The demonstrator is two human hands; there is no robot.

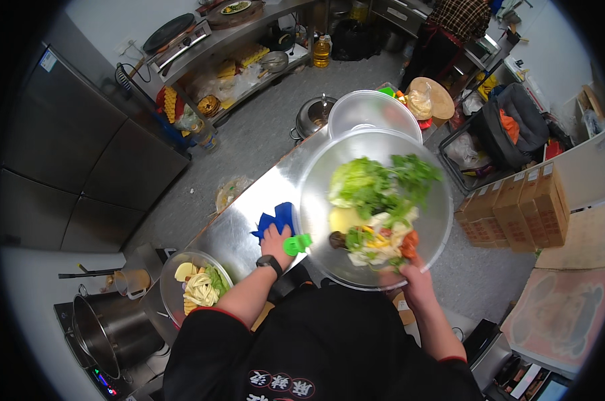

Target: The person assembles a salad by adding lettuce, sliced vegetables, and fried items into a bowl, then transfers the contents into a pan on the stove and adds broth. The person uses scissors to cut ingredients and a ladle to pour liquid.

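My right hand (417, 285) grips the near rim of a large translucent bowl (315, 200), tilted over the right part of the steel table. Leafy greens (362, 185), a dark mushroom (338, 239), a pale yellow slice and other cut food lie inside it. A blue cloth (281, 215) lies on the metal tabletop (237, 225) under my left hand (276, 245), whose fingers press on it. Beside that hand, against the bowl's left side, is a bright green plastic piece (297, 244). Another clear bowl (167, 280) holds noodles (204, 289), greens and pale slices at the lower left.
An empty translucent bowl (375, 113) stands behind the large one. A big steel pot (117, 326) sits on a cooker at the lower left. Cardboard boxes (518, 210) are stacked at right. A person (458, 25) stands at the back. A lidded metal pot (315, 115) is beyond the table.
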